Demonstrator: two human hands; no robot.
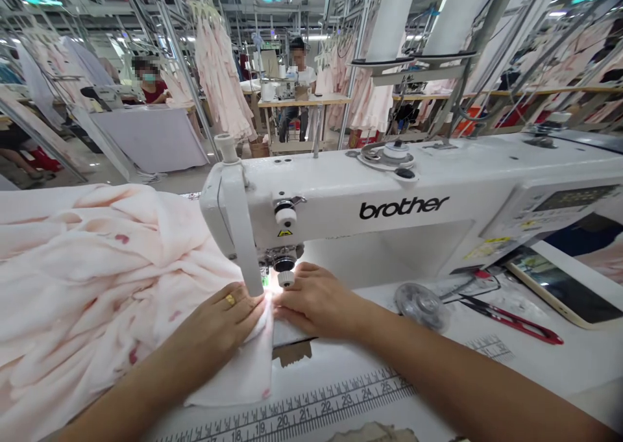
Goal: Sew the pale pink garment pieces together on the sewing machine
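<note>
A white Brother sewing machine [403, 202] stands across the table. Pale pink fabric [97, 280] with small red marks is heaped at the left and runs under the needle area [272, 280]. My left hand [226, 319], with a gold ring, lies flat on the fabric just left of the needle, fingers stretched out and pressing. My right hand [316, 299] rests flat just right of the needle, fingertips on the fabric's edge. The two hands nearly touch at the presser foot.
Red-handled thread snips [511, 322] and a round metal disc [421, 306] lie on the table at right, beside a tablet [559, 286]. A ruler scale [302, 409] runs along the front edge. Two other people sit at far tables among hanging pink garments [219, 72].
</note>
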